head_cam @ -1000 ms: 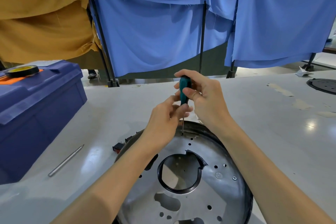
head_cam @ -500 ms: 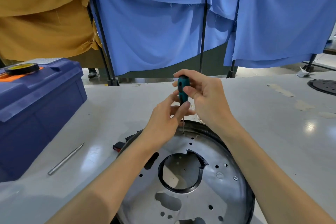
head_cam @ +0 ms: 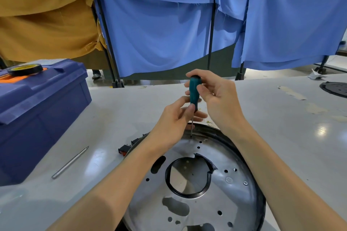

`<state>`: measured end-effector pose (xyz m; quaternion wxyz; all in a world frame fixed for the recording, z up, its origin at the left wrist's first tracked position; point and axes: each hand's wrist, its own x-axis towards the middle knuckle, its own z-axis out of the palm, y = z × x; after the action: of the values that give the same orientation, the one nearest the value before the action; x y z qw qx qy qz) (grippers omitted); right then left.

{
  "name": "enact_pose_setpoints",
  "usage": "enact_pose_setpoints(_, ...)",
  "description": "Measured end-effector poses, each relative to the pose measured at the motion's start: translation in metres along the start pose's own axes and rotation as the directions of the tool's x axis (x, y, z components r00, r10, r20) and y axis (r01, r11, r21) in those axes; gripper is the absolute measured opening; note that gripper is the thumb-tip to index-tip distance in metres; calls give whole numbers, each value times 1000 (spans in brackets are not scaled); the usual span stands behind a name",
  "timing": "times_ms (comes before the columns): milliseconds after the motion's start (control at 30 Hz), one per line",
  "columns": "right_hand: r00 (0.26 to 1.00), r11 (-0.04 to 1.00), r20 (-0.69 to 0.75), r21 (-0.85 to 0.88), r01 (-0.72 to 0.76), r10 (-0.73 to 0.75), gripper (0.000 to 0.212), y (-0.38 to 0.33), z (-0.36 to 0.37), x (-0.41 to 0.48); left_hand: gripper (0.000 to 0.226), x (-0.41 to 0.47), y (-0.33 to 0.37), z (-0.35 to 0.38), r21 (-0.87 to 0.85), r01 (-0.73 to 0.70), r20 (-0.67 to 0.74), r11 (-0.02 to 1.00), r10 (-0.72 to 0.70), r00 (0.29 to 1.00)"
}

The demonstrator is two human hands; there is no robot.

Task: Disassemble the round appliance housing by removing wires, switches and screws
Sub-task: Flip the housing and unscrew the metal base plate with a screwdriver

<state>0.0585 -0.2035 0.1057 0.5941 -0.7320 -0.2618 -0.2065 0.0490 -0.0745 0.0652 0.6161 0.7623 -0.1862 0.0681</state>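
housing [head_cam: 216, 189]: lay flat on the table [head_cam: 272, 118], lower centre of frame, metal face up
right hand [head_cam: 219, 103]: curled round the upper handle of the teal screwdriver [head_cam: 194, 90], mid frame
left hand [head_cam: 174, 122]: pinched the bottom of the handle between thumb and forefinger, steadied it
tip: stood near upright on a small screw [head_cam: 191, 137] by the housing's far rim; seating in the head too small to confirm
left to do: second screw [head_cam: 245, 183] right of the central hole
switch [head_cam: 124, 151]: sat just left of the rim, wired or loose not discernible
risk 1: judged cam-out and a chewed head, from shaft tilt or weak downforce
risk 2: housing not clamped or held, so judged prone to spin or slide under torque
risk 3: freed screw judged easy to lose through the open holes
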Motion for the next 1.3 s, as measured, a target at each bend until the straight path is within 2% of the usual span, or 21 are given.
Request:
enact_pose_setpoints(67,1000,1000,18,1,-11,11,23,0,3,0,19,0,0,0,-18,0,-17,1000,0,1000)
enact_pose_setpoints(233,997,998,-76,-69,-5,0,38,2,1,0,15,1,-1,0,-27,2,-17,1000,-3,1000)
enact_pose_setpoints(333,999,1000,-32,-22,-9,8,41,1,1,0,18,1,-2,0,-22,-7,2,1000,7,1000)
enact_pose_setpoints(433,1000,1000,15,14,-20,19,27,-1,4,-2,25,1,-2,1,-8,-18,18,1000,18,1000)
enact_pose_setpoints(600,997,998,-79,-65,9,-15,34,0,2,-1,24,1,-1,1,-10,-39,33,999,40,999)
enact_pose_setpoints(700,999,999,-54,-51,-4,1,41,1,1,0,17,1,-1,0,-49,-7,10,999,8,1000)
enact_pose_setpoints(833,1000,1000,-26,-29,-3,2,24,-1,3,-2,15,1,-1,1,-51,7,8,999,-7,1000)
enact_pose_setpoints(933,998,996,-62,-91,2,-8,34,1,3,-1,24,0,0,1,-15,-6,25,1000,6,1000)
enact_pose_setpoints(1033,999,998,-37,-57,-8,6,42,1,1,0,25,1,0,1,-11,14,7,1000,-13,1000)
enact_pose_setpoints(1167,1000,1000,15,-17,-7,7,31,-2,3,-2,21,1,-1,1,-22,33,-24,999,-34,999)
enact_pose_setpoints(1233,1000,998,-5,-68,-4,4,42,-1,3,-3,21,0,-1,0,1,36,-37,999,-36,999)
enact_pose_setpoints(1300,999,993,-49,-120,4,-10,44,0,3,-2,21,0,-1,0,27,40,-42,999,-39,998)
